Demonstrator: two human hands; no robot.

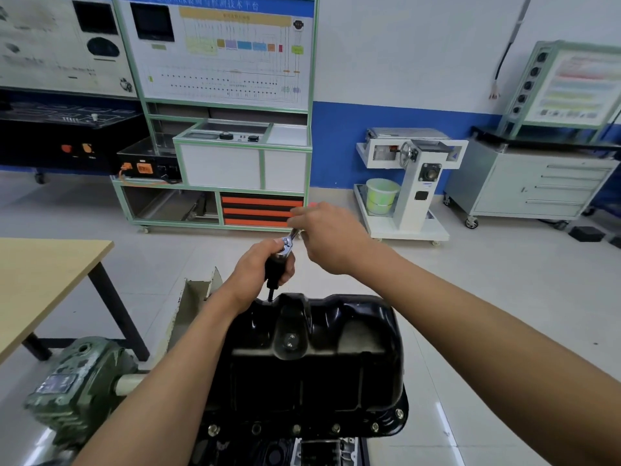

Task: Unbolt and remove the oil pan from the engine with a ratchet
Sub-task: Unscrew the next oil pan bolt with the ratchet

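- Hiding most of the ratchet (289, 242), the two hands leave only its shiny head and a short stub of the handle in sight.
- Under that head a black shaft (274, 270) runs down. Most of it is covered by fingers, and only its thin tip shows, meeting the far rim of the oil pan (312, 361). The fastener under the tip cannot be made out.
- The engine (316, 449) is cut off by the bottom edge, so only a dark strip shows below the pan.
- A green gearbox (77, 381) at the left is partly behind the left forearm, and its plate is too blurred to read.
- The white board (218, 52) on the far stand has a line of characters on its blue top band. They are smeared and clipped by the top edge, so they cannot be read. The small print of its diagram is also illegible.
- The left hand (258, 267) is curled round the black shaft just below the ratchet head.
- The right hand (331, 238) is closed on the ratchet handle, just right of the left hand and slightly farther away.
- The oil pan sits bottom-up on the engine, between the forearms and nearer than both hands, which are above its far edge.
- A row of bolts (296, 428) shows along its near flange.
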